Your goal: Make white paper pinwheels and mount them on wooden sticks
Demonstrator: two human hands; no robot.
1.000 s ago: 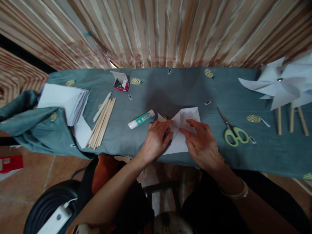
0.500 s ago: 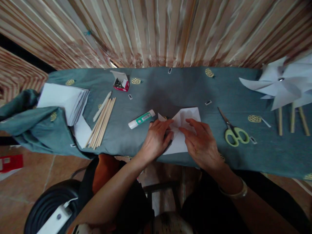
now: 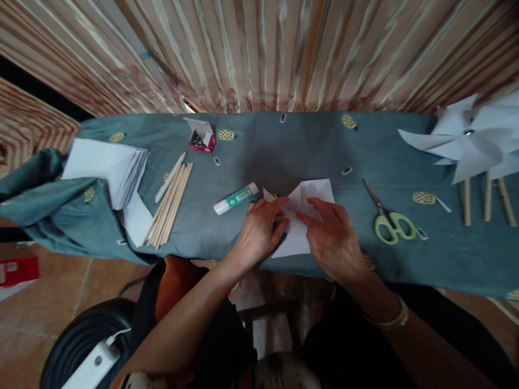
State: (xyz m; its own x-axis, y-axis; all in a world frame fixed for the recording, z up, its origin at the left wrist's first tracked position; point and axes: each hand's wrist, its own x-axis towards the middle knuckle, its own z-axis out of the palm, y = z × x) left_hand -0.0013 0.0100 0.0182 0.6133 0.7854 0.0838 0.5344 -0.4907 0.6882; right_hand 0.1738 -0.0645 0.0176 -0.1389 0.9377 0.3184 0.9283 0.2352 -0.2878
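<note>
White paper (image 3: pixel 303 213), part folded, lies on the teal tablecloth (image 3: pixel 284 146) close to the near edge, and both my hands are on it. My left hand (image 3: pixel 259 232) comes in from the left, fingers close together and bent, tips down on a folded flap near the sheet's middle. Whether the thumb is nipping that flap from below, I can't tell, it's hidden. My right hand (image 3: pixel 334 240) lies over the right half, fingers loosely spread and flat on the sheet, pressing rather than gripping, forefinger pointing at the same fold. The two sets of fingertips nearly meet. A pale bracelet (image 3: pixel 389 321) sits on my right wrist.

Just left of the paper, a glue stick (image 3: pixel 235 198) with a green label lies on its side, cap pointing towards the sheet. Off to the right, apart from my hand, green-handled scissors (image 3: pixel 389 219) lie closed, blades pointing away from me. Further left there's a bundle of wooden sticks (image 3: pixel 170 202) side by side, then a stack of white sheets (image 3: pixel 107 167). Behind the glue, a small red box (image 3: pixel 200 139) stands open. Far right, white paper pinwheels (image 3: pixel 466 143) on sticks lie on the cloth.
</note>
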